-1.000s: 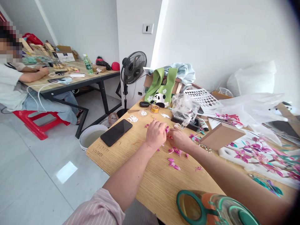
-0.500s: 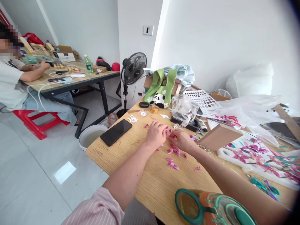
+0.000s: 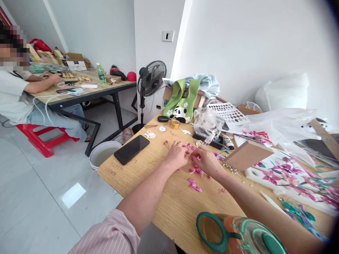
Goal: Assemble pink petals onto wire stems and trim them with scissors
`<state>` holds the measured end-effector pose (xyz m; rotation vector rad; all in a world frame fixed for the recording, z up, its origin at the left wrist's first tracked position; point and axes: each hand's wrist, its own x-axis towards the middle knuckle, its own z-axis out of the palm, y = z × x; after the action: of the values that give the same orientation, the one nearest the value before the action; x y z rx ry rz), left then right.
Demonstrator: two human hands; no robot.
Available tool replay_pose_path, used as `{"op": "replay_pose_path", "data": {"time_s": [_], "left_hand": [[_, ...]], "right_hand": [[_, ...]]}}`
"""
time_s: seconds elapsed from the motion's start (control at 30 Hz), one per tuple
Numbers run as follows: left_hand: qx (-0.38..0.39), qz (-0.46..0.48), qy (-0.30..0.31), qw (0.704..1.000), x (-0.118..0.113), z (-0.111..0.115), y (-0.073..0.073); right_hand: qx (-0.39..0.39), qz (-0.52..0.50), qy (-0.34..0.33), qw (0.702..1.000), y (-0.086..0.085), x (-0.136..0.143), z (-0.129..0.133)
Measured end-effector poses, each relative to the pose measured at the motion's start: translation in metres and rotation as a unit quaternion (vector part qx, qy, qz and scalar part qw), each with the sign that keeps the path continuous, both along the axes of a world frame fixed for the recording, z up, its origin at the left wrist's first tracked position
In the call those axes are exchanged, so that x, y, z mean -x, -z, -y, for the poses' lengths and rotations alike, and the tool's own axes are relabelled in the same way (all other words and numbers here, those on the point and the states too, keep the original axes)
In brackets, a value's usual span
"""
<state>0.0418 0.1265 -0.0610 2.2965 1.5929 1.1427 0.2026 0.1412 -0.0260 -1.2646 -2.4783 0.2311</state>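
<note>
Over the wooden table, my left hand and my right hand meet fingertip to fingertip. Both are closed in a pinch; what lies between the fingers is too small and too covered to make out. Loose magenta petals are scattered beneath and in front of the hands. A small pink sprig lies just left of my left hand. Small pearl-like beads lie to the right of my right hand.
A black phone lies at the left edge. Near my right forearm stands a green-lidded bottle. Behind are a panda bag, clear plastic and a brown board. Finished-looking pink flowers lie right. A co-worker sits left.
Both hands have shifted slightly down, still pinched close together; my left hand has also drawn a little to the right. At the other table, the co-worker's hand has moved a little.
</note>
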Motion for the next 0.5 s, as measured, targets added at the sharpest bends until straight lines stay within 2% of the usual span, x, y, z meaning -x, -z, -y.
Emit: {"op": "replay_pose_path", "data": {"time_s": [0.23,0.5], "left_hand": [[0.021,0.026,0.006,0.999,-0.003,-0.0037,0.0017],[0.03,0.047,0.003,0.998,-0.0058,-0.005,0.0006]], "right_hand": [[0.023,-0.023,0.003,0.999,0.005,-0.0022,0.0004],[0.047,-0.062,0.042,0.996,0.005,-0.0007,0.0014]]}}
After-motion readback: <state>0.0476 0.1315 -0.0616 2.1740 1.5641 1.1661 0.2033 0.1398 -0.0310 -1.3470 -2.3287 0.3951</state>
